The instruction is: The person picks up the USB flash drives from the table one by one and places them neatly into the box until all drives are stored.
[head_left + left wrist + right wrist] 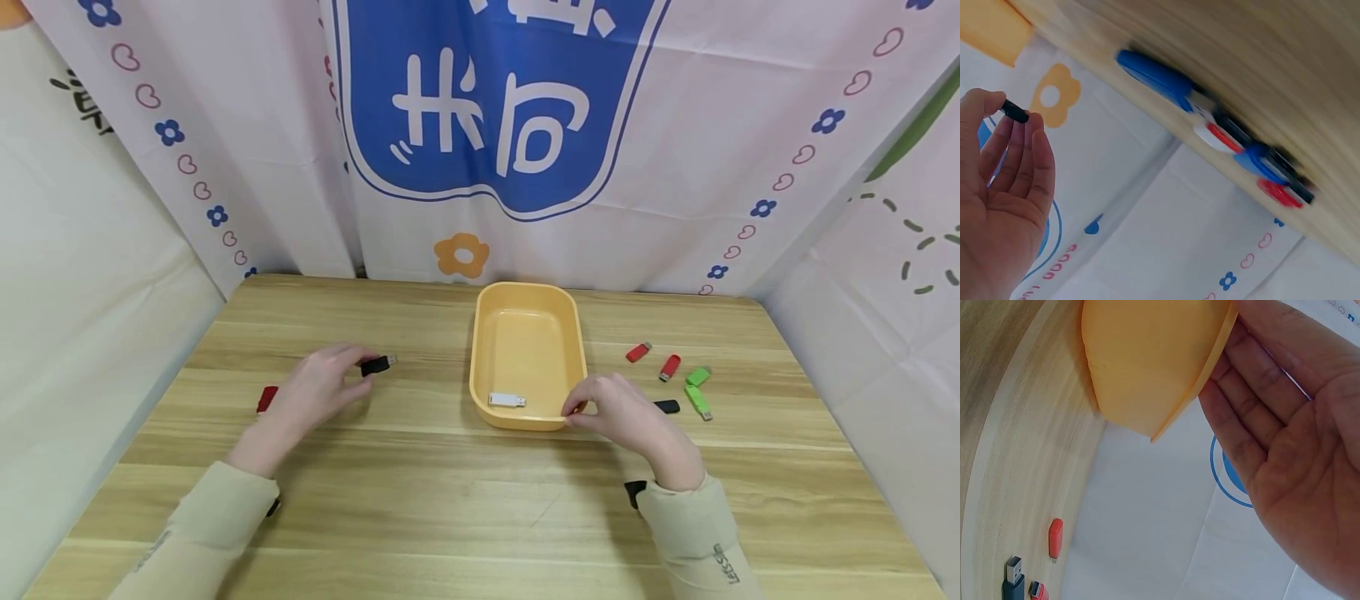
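My left hand (311,392) pinches a black USB flash drive (375,366) between thumb and fingertips, above the table left of the yellow tray (475,350). Its metal plug points right, towards the tray. In the left wrist view the same black drive (1014,111) shows end-on at the fingertips. My right hand (626,417) grips the tray's near right corner, thumb and fingers on the rim; the right wrist view shows the tray wall (1147,356) beside the fingers. Inside the tray a white USB flash drive (507,401) lies near the front wall.
Right of the tray lie red drives (670,367), green drives (697,402) and a black drive (666,407). A red drive (266,398) shows past my left hand. Several more, including a blue drive (1154,78), appear in the left wrist view. A printed curtain (405,242) hangs behind the table.
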Demonstrator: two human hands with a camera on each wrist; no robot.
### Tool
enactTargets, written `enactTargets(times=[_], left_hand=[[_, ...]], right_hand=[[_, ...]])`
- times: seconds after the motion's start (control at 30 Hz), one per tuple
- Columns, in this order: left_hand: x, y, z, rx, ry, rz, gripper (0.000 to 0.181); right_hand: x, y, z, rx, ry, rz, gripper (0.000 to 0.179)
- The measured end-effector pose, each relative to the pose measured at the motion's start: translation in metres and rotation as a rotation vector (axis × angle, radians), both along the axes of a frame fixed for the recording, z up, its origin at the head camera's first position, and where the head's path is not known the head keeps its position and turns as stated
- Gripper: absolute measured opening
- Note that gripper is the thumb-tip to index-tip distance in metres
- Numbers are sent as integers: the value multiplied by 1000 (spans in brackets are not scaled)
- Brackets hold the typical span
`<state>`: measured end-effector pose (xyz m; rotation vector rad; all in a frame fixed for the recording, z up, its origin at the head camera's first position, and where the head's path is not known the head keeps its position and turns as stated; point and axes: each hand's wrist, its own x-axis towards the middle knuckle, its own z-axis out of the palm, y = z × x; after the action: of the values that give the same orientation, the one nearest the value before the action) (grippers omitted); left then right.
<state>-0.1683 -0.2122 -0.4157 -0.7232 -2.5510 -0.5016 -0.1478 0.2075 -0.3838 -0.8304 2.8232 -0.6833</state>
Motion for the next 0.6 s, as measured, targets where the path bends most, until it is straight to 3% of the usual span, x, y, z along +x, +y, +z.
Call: enactTargets(times=[0.3, 0.6], left_hand=[[-1, 26, 2, 162, -83, -49, 28], [-2, 52, 6, 215, -113, -109, 26]], right_hand=[[0, 0, 0, -2, 0, 3, 5], [0, -1, 0, 4, -2, -3, 5]])
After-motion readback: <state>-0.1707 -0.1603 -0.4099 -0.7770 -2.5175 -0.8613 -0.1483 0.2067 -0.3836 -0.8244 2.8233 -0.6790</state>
